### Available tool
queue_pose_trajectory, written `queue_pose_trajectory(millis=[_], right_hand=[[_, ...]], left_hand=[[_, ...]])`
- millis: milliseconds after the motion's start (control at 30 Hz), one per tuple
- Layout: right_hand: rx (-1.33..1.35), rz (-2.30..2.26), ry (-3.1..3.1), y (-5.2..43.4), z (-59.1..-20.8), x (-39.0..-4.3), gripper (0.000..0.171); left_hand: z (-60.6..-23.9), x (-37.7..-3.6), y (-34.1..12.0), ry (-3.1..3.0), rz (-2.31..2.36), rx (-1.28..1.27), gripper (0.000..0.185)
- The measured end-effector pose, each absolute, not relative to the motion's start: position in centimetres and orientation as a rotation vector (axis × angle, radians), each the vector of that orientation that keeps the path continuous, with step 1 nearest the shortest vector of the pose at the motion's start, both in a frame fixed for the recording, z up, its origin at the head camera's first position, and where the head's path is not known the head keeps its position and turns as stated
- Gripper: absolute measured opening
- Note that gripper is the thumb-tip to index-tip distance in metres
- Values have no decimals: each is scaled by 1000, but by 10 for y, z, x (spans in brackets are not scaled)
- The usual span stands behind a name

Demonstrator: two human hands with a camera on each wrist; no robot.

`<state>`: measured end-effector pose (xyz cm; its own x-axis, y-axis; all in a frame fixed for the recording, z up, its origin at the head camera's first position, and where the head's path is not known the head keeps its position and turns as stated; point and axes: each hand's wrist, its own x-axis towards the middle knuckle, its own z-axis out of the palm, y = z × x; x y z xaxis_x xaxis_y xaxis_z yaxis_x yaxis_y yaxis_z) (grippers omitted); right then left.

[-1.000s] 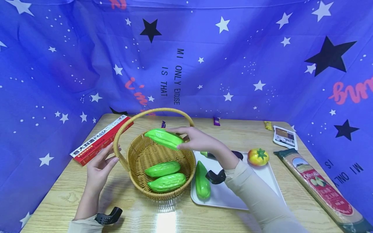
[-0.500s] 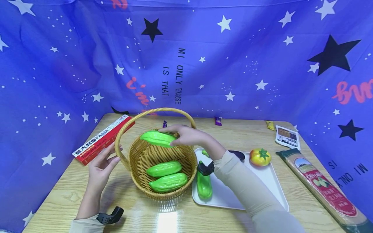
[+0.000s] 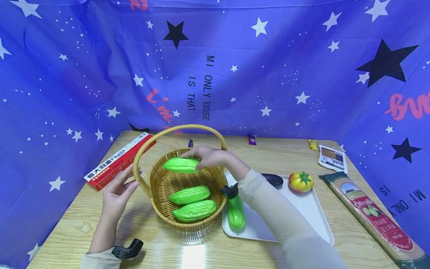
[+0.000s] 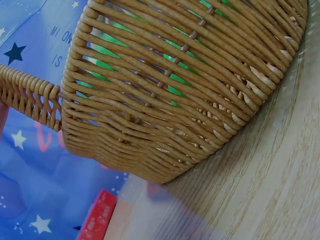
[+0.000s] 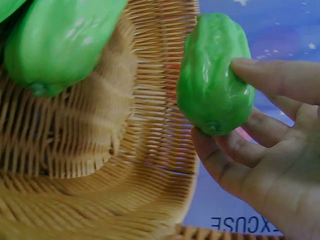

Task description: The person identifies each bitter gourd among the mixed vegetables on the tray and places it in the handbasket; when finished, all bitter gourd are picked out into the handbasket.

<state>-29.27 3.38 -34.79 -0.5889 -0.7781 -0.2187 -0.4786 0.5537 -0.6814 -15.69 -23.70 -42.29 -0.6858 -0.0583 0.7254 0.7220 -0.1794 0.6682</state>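
My right hand (image 3: pixel 209 156) grips a green, ridged toy bitter gourd (image 3: pixel 180 164) over the far part of the wicker basket (image 3: pixel 155 204). In the right wrist view, thumb and fingers pinch one end of that gourd (image 5: pixel 215 75), close to the basket wall (image 5: pixel 165 100). Two more green gourds (image 3: pixel 189 195) lie side by side on the basket floor. At the basket's left, my left hand (image 3: pixel 115 192) holds the lower part of its arched handle (image 3: pixel 136 164), thumb in front and fingers behind. The left wrist view shows the basket's woven outside (image 4: pixel 165 90), with green showing through.
Right of the basket, a white tray (image 3: pixel 255 229) bears a long green vegetable (image 3: pixel 236 215), an eggplant (image 3: pixel 273 180) and a red-yellow tomato (image 3: pixel 301 182). A red pasta box (image 3: pixel 117 164) lies left, a long Olivoila pasta bag (image 3: pixel 373 216) right. Small wrapped candies (image 3: pixel 252 140) lie at the back.
My right hand has moved the gourd left and lowered it a little into the basket. The left hand stays on the handle.
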Motion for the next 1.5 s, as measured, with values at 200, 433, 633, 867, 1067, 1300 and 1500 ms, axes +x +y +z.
queue_pose_trajectory(millis=[200, 433, 633, 867, 1067, 1300, 1500], right_hand=[[-945, -741, 2283, 31, -357, -297, 68], [-935, -712, 2260, 31, -362, -298, 68], [-914, -696, 2224, 30, -368, -298, 68], [-942, -632, 2216, 28, -374, -298, 67], [-979, -552, 2214, 27, -376, -298, 66], [-961, -555, 2203, 27, -380, -297, 67], [-975, -546, 2186, 27, -382, -298, 69]], left_hand=[[-422, -158, -236, -1561, -1913, -781, 50], [-422, -158, -236, -1574, -1907, -763, 49], [-422, -158, -237, -1567, -1909, -790, 51], [-422, -157, -237, -1566, -1915, -777, 50], [-422, -156, -236, -1587, -1904, -741, 49], [-422, -156, -237, -1580, -1901, -750, 50], [-423, -157, -237, -1568, -1908, -769, 51]])
